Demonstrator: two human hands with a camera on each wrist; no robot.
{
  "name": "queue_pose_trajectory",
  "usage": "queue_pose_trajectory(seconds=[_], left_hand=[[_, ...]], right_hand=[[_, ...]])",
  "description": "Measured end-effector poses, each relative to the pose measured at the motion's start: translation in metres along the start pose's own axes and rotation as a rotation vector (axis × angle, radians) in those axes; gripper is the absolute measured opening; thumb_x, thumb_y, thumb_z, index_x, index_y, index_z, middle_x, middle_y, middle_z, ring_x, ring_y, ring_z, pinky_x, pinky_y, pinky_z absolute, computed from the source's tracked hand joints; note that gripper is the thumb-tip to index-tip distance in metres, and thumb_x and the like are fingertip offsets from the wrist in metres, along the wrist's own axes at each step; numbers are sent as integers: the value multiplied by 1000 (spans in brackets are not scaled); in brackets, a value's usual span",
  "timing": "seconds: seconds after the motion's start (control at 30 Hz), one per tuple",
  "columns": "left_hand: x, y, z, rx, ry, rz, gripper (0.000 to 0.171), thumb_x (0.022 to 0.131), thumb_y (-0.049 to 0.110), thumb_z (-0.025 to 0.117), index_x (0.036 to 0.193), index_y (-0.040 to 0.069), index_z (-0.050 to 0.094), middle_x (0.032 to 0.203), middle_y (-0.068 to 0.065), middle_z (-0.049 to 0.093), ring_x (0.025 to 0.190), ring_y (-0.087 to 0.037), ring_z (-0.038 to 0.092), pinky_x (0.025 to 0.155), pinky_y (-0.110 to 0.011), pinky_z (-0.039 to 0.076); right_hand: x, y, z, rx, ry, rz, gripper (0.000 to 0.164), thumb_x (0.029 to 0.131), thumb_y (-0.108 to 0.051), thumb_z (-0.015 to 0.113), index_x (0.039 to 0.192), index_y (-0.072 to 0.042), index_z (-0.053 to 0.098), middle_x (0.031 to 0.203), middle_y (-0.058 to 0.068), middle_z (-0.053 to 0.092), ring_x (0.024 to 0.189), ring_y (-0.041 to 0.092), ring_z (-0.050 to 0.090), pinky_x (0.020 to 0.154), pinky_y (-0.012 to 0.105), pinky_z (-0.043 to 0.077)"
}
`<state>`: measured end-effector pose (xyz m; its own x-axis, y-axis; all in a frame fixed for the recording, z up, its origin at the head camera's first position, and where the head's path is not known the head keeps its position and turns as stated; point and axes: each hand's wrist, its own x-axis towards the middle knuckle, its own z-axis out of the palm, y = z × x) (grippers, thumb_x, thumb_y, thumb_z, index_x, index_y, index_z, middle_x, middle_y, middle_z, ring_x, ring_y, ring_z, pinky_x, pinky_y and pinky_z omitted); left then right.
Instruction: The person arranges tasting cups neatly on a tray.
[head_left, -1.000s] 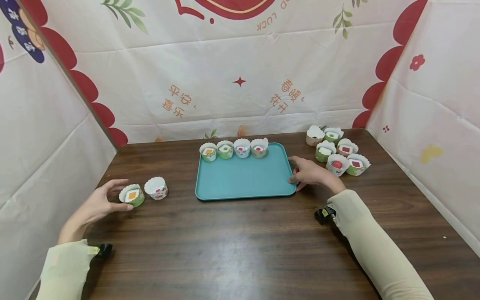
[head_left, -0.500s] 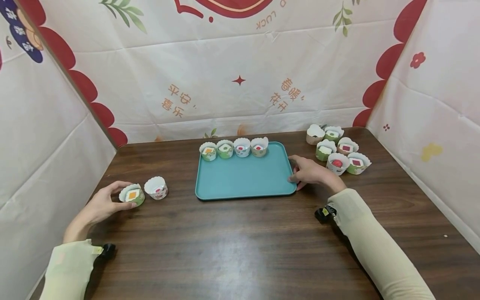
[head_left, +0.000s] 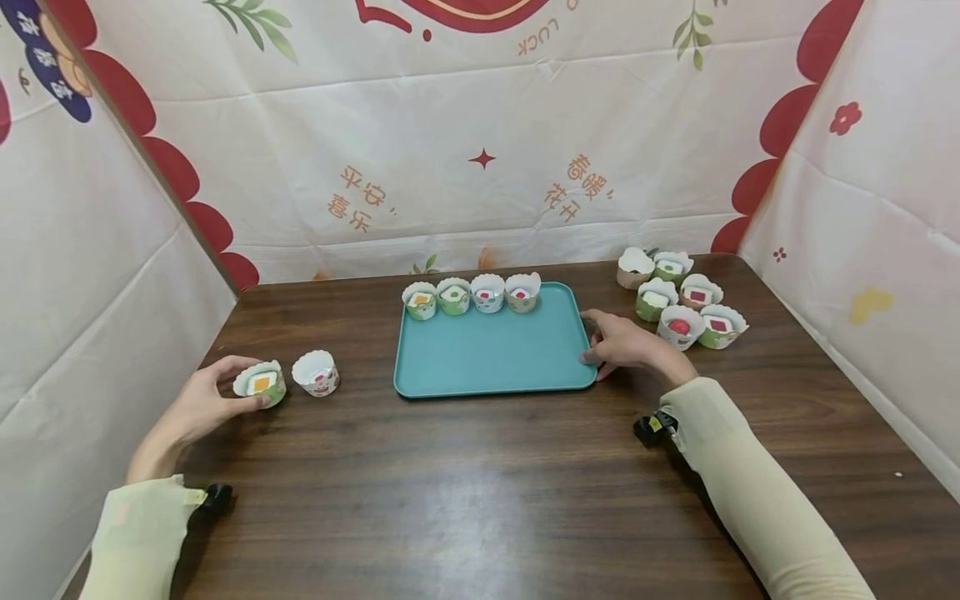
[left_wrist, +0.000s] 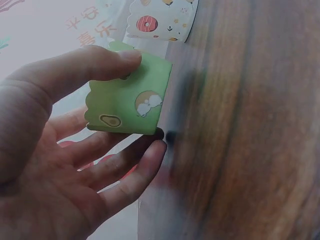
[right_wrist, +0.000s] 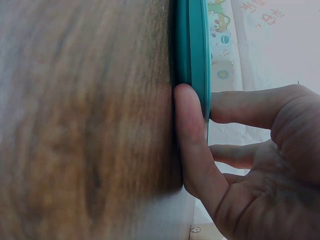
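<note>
My left hand (head_left: 206, 400) pinches a green paper baking cup (left_wrist: 132, 92) between the thumb and fingers. Inside that cup lies a white square piece with an orange centre (head_left: 262, 382), visible in the head view. Just to its right stands a white patterned baking cup (head_left: 316, 373) with a red-topped piece in it. At the right edge of the teal tray (head_left: 491, 350), my right hand (head_left: 626, 343) grips the rim. In the right wrist view the thumb (right_wrist: 190, 117) presses the tray's side, with fingers over its rim. Several filled cups (head_left: 487, 293) form a row along the tray's back edge.
At the back right of the brown wooden table (head_left: 450, 483), several more filled cups cluster, including one with a red ball-shaped top (head_left: 680, 327). Printed white cloth (head_left: 480, 108) hangs behind the table and along both sides.
The green baking cup has shifted slightly left, away from the white one, with my left hand still pinching it. My right hand and the tray have stayed in place.
</note>
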<state>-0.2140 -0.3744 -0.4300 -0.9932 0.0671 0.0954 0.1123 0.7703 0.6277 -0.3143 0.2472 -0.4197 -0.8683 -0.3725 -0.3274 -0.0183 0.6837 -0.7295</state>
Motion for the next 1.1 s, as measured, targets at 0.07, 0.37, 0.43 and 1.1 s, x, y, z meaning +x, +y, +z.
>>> queue_pose_trajectory(seconds=[0.07, 0.37, 0.43, 1.1], left_hand=[[0, 0, 0, -41, 15, 18, 56, 85, 21, 86, 132, 2, 62, 117, 6, 67, 94, 16, 55, 76, -7, 46], [4, 9, 2, -261, 53, 137, 54, 84, -1, 82, 133, -4, 57, 110, 22, 63, 93, 9, 64, 79, -5, 54], [5, 15, 2, -275, 68, 162, 55, 85, -2, 81, 134, -3, 57, 110, 21, 64, 93, 8, 64, 80, -4, 54], [17, 88, 18, -282, 85, 192, 59, 90, 10, 81, 143, 6, 55, 123, 4, 62, 102, 0, 62, 83, -5, 52]], right_hand=[[-1, 0, -1, 3, 0, 1, 85, 96, -3, 66, 162, 4, 14, 97, 18, 49, 74, 22, 65, 70, 38, 68], [-4, 0, -3, 4, 7, 1, 84, 96, -3, 66, 162, 4, 14, 95, 17, 49, 73, 22, 65, 70, 38, 67], [-5, 0, -4, 2, 9, 1, 84, 96, -3, 66, 162, 4, 14, 96, 17, 49, 73, 22, 65, 69, 38, 67], [-1, 2, 1, 9, 6, 5, 85, 96, -4, 67, 163, 2, 16, 98, 18, 48, 75, 23, 64, 70, 38, 68]])
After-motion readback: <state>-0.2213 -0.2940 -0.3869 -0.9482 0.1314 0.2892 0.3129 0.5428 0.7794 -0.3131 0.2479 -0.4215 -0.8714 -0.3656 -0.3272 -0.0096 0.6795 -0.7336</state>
